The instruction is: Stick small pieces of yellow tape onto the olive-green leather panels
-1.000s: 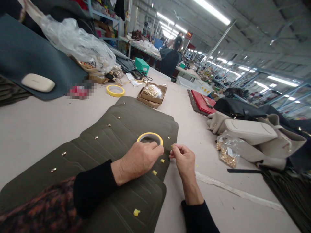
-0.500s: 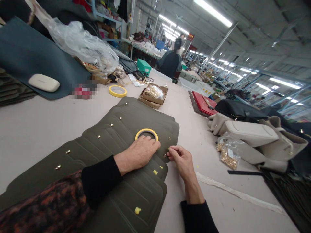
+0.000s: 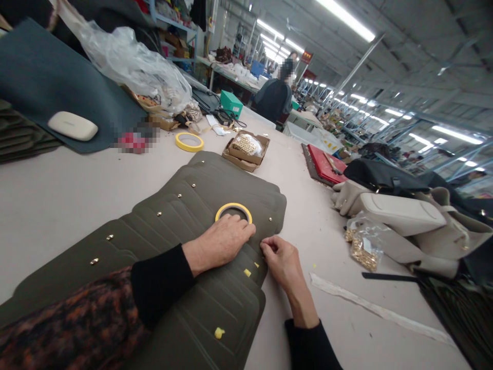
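Overlapping dark olive panels (image 3: 169, 226), dotted with small gold studs, lie in a fanned stack on the table. My left hand (image 3: 221, 241) is palm down on them, its fingers curled over the near side of a yellow tape roll (image 3: 221, 209). At the stack's right edge, my right hand (image 3: 280, 257) pinches thumb against forefinger. Whatever is between those fingertips is too small to make out. A gold stud (image 3: 270, 219) shows just above that hand. Small yellow tape bits (image 3: 247, 273) stick to the panels nearer me.
A second yellow tape roll (image 3: 189, 142) and a cardboard box of gold hardware (image 3: 246, 148) sit beyond the panels. At right are a bag of gold pieces (image 3: 364, 252), beige bags (image 3: 402, 211) and a white strip (image 3: 370, 306). A person (image 3: 274, 97) is farther back.
My right hand has shifted slightly left and down along the panel edge, its fingertips now covering the lower stud there. The left hand keeps its place on the tape roll.
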### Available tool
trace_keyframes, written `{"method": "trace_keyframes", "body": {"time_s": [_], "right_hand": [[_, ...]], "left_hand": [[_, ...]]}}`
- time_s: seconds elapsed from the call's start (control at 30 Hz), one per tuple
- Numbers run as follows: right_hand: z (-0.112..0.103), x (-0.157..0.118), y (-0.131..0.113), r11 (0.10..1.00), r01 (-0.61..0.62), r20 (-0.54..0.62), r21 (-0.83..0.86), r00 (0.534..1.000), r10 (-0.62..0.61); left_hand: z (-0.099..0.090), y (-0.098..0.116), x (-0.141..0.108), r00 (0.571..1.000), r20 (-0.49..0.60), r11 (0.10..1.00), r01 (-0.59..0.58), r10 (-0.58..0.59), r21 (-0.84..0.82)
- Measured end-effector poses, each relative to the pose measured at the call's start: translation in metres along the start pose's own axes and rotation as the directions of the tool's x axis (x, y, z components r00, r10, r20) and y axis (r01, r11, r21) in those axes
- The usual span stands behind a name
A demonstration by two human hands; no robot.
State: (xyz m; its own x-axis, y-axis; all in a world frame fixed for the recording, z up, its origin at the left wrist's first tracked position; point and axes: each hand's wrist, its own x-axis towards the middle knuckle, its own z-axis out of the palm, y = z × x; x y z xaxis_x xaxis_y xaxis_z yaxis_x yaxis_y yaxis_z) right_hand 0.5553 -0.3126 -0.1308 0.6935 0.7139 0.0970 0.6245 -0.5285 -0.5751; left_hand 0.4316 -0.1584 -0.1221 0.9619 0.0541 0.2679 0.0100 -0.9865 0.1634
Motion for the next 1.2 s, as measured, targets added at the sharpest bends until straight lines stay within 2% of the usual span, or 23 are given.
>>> {"method": "trace_keyframes", "body": {"time_s": [0.1,0.2,0.27,0.37,0.43,0.5,0.57,0.67,0.77,0.87,0.97,1.0,1.03,1.1,1.13,1.2], "right_hand": [[-0.006,-0.002,0.004,1.0,-0.002,-0.044,-0.024,0.999,0.001],[-0.013,-0.009,0.009,0.998,0.019,-0.113,0.062,0.994,-0.011],[-0.016,-0.013,0.011,0.99,0.126,-0.125,0.063,0.985,-0.118],[-0.012,-0.015,0.01,0.946,0.313,-0.044,-0.089,0.947,-0.317],[-0.006,-0.014,0.008,0.917,0.358,0.007,-0.173,0.932,-0.363],[0.0,-0.01,0.006,0.925,0.318,0.005,-0.209,0.946,-0.324],[0.004,-0.006,0.005,0.954,0.217,-0.024,-0.208,0.974,-0.227],[0.005,0.0,0.003,0.985,0.071,-0.04,-0.16,0.996,-0.078],[0.001,0.001,0.003,0.997,0.001,-0.004,-0.078,1.0,-0.002],[-0.007,-0.002,0.003,0.999,-0.03,0.136,0.03,0.99,0.026],[-0.015,-0.008,0.003,0.99,-0.032,0.33,0.135,0.944,-0.015],[-0.017,-0.009,0.003,0.986,-0.022,0.323,0.166,0.946,-0.033],[-0.018,-0.01,0.004,0.98,-0.006,0.263,0.2,0.964,-0.048],[-0.019,-0.011,0.003,0.958,0.054,0.057,0.282,0.996,-0.073],[-0.018,-0.012,0.001,0.944,0.1,-0.043,0.316,0.995,-0.091],[-0.016,-0.013,-0.003,0.919,0.205,-0.15,0.336,0.975,-0.163]], "left_hand": [[-0.002,0.0,-0.001,1.0,-0.005,1.0,-0.004,0.004,-0.001],[-0.004,0.0,-0.001,1.0,-0.003,1.0,-0.012,0.012,-0.004],[-0.005,0.0,-0.001,1.0,0.0,1.0,-0.012,0.012,-0.004],[-0.003,-0.001,-0.002,1.0,0.002,1.0,-0.003,0.003,-0.001],[-0.001,-0.001,-0.002,1.0,0.002,1.0,0.0,0.0,0.0],[0.0,-0.002,-0.002,1.0,0.001,1.0,-0.004,0.004,-0.003],[-0.001,-0.001,-0.001,1.0,0.0,1.0,-0.011,0.011,-0.015],[-0.005,0.0,0.0,1.0,-0.007,0.999,-0.013,0.013,-0.036],[-0.012,0.001,0.0,1.0,-0.006,0.998,-0.018,0.017,-0.068],[-0.017,0.0,0.0,0.999,0.005,0.988,-0.032,0.033,-0.149],[-0.016,-0.002,-0.001,0.998,-0.031,0.974,-0.067,0.062,-0.216],[-0.015,-0.002,-0.001,0.996,-0.05,0.971,-0.08,0.07,-0.227],[-0.014,-0.002,-0.001,0.995,-0.066,0.967,-0.089,0.075,-0.239],[-0.013,0.0,-0.002,0.993,-0.088,0.957,-0.103,0.082,-0.27],[-0.013,0.001,-0.002,0.991,-0.095,0.951,-0.113,0.089,-0.289],[-0.014,0.004,-0.003,0.989,-0.102,0.942,-0.134,0.108,-0.307]]}}
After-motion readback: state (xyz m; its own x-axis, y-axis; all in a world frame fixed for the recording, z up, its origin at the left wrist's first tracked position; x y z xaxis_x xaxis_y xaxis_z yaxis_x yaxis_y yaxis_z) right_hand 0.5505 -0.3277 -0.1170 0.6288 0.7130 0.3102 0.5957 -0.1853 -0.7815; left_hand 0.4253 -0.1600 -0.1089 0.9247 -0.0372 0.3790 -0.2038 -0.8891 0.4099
